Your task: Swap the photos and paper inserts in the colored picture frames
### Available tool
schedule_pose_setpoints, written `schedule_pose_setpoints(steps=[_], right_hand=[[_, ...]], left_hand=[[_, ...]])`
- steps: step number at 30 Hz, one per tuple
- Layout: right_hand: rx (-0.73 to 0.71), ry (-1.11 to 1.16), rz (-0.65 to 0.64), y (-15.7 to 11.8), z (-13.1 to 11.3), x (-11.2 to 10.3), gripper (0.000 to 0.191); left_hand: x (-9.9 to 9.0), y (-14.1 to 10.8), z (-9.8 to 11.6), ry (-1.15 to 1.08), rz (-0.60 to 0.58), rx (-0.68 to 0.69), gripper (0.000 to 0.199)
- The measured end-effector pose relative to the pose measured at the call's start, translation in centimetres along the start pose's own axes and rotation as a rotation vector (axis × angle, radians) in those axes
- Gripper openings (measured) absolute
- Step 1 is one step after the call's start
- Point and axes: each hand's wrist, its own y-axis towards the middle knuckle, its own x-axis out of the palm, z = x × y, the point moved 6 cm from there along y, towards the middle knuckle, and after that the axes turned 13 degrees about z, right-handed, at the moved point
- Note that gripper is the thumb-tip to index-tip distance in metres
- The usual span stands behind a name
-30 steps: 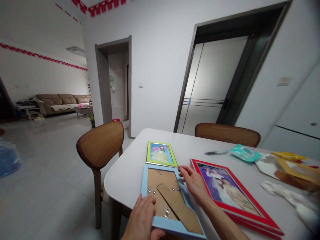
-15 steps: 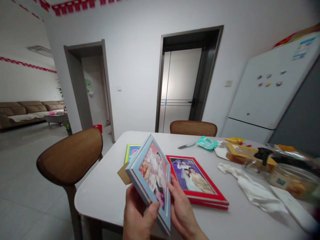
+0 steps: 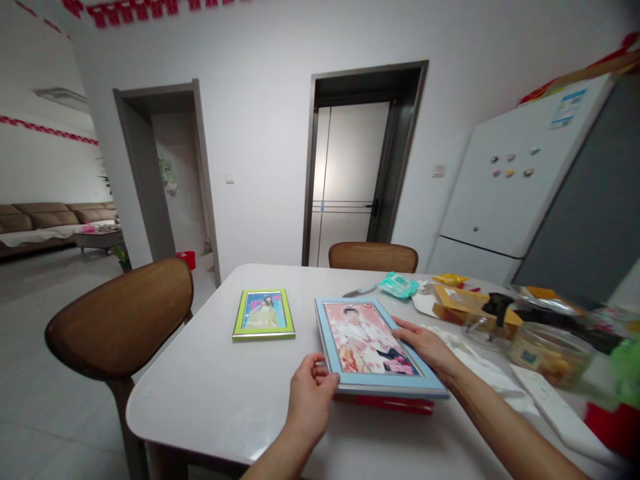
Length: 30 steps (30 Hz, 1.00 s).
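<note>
A light-blue picture frame (image 3: 350,381) with a pink-toned photo lies almost flat, face up, above red picture frames (image 3: 395,404) that show only at its front edge. Whether it fully rests on them I cannot tell. My left hand (image 3: 311,395) pinches its near left edge between thumb and fingers. On the opposite side, my right hand (image 3: 431,352) grips the right edge, with fingers reaching onto the front. Further left on the table, a smaller lime-green picture frame (image 3: 264,335) lies face up.
Behind the blue frame lie a knife (image 3: 359,292) and a teal wipes packet (image 3: 399,285). Crumpled white tissue (image 3: 463,357), a clear plastic tub (image 3: 547,353) and a white remote-like strip (image 3: 560,417) are at right. Wooden chairs stand at the left (image 3: 125,313) and far side (image 3: 373,257).
The blue frame has gone from tilted upright to nearly flat, moving right over the red frames. My hands have moved to its opposite sides. The brown piece near the green frame is no longer visible.
</note>
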Motion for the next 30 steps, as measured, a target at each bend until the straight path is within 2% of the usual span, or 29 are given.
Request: schedule_pose_setpoints(steps=[5, 10, 12, 15, 17, 18, 20, 22, 24, 25, 28, 30], right_hand=[[-0.064, -0.141, 0.115, 1.9, 1.4, -0.7, 0.045], [-0.157, -0.249, 0.204, 2.9, 2.5, -1.4, 0.039], [-0.192, -0.286, 0.225, 2.8, 2.2, -1.6, 0.038], [-0.269, -0.320, 0.272, 1.2, 0.2, -1.1, 0.034], [-0.370, -0.326, 0.266, -1.3, -1.6, 0.7, 0.030], [-0.486, -0.347, 0.226, -3.0, -2.7, 2.3, 0.029], [-0.564, -0.335, 0.104, -6.5, -3.4, 5.9, 0.027], [-0.678, -0.335, -0.106, -9.9, -3.1, 10.2, 0.028], [-0.781, -0.377, -0.192, -12.2, -2.2, 13.3, 0.030], [-0.820, -0.406, -0.196, -12.8, -1.6, 14.5, 0.032], [-0.867, -0.488, -0.122, -12.9, 0.2, 16.1, 0.040], [-0.868, -0.535, -0.111, -12.6, 1.5, 16.7, 0.044]], left_hand=[[1.2, 1.0, -0.6, 0.226, 0.006, 0.136, 0.018], [1.2, 1.3, -1.0, 0.450, -0.015, 0.249, 0.023], [0.7, 2.1, -1.0, 0.542, -0.037, 0.288, 0.027], [-1.4, 4.8, -1.0, 0.711, -0.012, 0.355, 0.037], [-3.2, 7.1, -1.1, 0.838, 0.015, 0.384, 0.045], [-4.1, 8.1, -1.2, 0.900, 0.018, 0.390, 0.049], [-5.6, 9.6, -1.5, 1.008, 0.002, 0.396, 0.053], [-6.6, 10.0, -1.5, 1.092, -0.025, 0.410, 0.051], [-7.4, 9.1, -1.3, 1.153, -0.050, 0.438, 0.047], [-7.9, 8.2, -1.1, 1.176, -0.060, 0.452, 0.045], [-9.5, 4.4, -0.6, 1.220, -0.086, 0.482, 0.047], [-10.8, 1.5, -0.3, 1.223, -0.104, 0.502, 0.055]])
